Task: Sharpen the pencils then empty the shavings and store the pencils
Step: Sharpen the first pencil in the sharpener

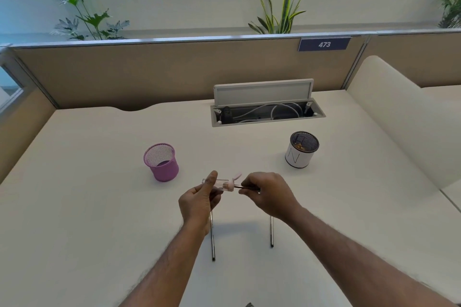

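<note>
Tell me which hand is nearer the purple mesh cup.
Left. The left hand, holding the sharpener, is just right of and below the purple mesh cup; the right hand is farther right, holding a pencil.

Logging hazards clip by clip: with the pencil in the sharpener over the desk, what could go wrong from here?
1. The left hand holds the clear sharpener in mid-air while the right hand works the pencil; a slip could snap the tip or spill shavings on the desk.
2. Two spare pencils lie under the forearms and could be knocked.
3. Shavings could go into the empty purple cup instead of the white cup, which seems to hold shavings.
</note>
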Available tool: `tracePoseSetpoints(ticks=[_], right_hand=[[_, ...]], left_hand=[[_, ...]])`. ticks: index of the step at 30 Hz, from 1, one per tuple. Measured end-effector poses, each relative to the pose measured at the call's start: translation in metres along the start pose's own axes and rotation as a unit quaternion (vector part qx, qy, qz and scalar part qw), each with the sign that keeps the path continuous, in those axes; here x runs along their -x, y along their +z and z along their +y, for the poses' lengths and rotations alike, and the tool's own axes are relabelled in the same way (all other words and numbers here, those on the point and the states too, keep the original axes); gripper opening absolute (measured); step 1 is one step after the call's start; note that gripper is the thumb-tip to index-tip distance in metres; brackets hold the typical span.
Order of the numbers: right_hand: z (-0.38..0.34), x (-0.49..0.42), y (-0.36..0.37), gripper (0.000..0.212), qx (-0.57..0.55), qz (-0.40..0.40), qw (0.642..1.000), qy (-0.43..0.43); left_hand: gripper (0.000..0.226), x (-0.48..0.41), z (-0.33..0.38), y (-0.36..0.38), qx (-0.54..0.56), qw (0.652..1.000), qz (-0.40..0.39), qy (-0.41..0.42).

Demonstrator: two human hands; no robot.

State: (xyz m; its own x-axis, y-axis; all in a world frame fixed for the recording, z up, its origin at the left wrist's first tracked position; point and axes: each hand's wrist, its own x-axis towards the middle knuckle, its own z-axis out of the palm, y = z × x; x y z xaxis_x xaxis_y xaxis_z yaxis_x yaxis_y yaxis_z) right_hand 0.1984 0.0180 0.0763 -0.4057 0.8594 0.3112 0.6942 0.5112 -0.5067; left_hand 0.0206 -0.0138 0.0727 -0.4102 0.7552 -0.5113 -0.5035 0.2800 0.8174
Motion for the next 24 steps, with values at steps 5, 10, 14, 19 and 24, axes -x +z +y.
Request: tracePoseSetpoints(ticks=[5, 10, 14, 19, 24], right_hand=[[0.003, 0.005, 0.009, 0.015, 0.013, 0.034, 0.998, -0.048], [0.001, 0.003, -0.002, 0.016, -0.099, -0.058, 0.993, 0.030], [-0.002, -0.003, -0.012, 0.020, -0.186, -0.144, 0.965, 0.119], [-0.002, -0.008, -0.018, 0.016, -0.273, -0.214, 0.922, 0.173], [-0.001, -0.004, -0.010, 0.022, -0.123, -0.128, 0.978, 0.106]], left_hand=[[0.036, 0.001, -0.001, 0.002, 0.017, 1.000, 0.014, 0.001], [0.030, 0.002, -0.001, 0.000, 0.005, 1.000, -0.011, -0.002], [0.023, 0.003, 0.002, 0.000, -0.002, 0.999, -0.051, 0.007], [0.021, 0.002, 0.004, -0.002, -0.013, 0.997, -0.071, 0.017], [0.031, -0.001, 0.006, -0.001, -0.021, 0.999, -0.031, 0.011]])
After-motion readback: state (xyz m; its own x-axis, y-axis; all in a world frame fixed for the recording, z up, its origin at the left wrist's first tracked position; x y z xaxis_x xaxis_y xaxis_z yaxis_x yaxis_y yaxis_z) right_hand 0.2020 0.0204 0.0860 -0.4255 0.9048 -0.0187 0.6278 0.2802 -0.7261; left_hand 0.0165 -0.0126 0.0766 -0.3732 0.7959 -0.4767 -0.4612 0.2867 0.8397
